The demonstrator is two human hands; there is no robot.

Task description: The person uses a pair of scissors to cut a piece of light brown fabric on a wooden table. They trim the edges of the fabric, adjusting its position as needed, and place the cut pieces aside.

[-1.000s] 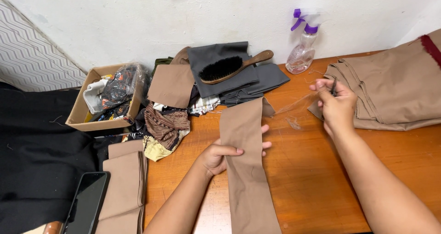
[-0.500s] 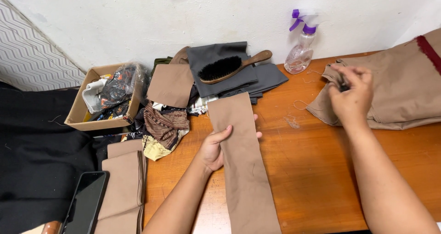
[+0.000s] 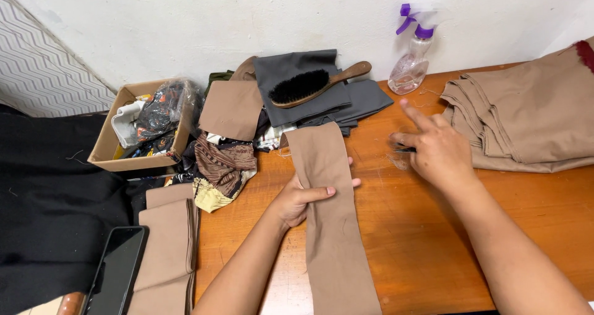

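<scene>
Left hand (image 3: pixel 304 198) is gripping the tan fabric strip (image 3: pixel 328 228) from its left edge, thumb lying across the top, fingers curled underneath, closed on the cloth. Strip is lying lengthwise on the tabletop (image 3: pixel 421 241), running from near the grey cloth pile (image 3: pixel 309 83) down to the bottom edge of view.

Right hand (image 3: pixel 436 149) is hovering right of the strip, palm down, fingers loosely spread, index pointing up-left. Something small and dark is sitting under its fingertips; can't tell whether it's gripping it or just touching.

Judgement: this reads as the positioning step, one hand pinning the strip while the other is dealing with a small item. Next move likely needs the strip held flat and taut.

Beyond the strip: folded tan fabric stack (image 3: pixel 526 120) to the right, spray bottle (image 3: pixel 413 61) upper right, brush (image 3: pixel 315 85) on the grey pile above, cardboard box (image 3: pixel 133 132) of scraps upper left, more tan strips (image 3: pixel 167 241) and a phone (image 3: pixel 117 268) to the left.
</scene>
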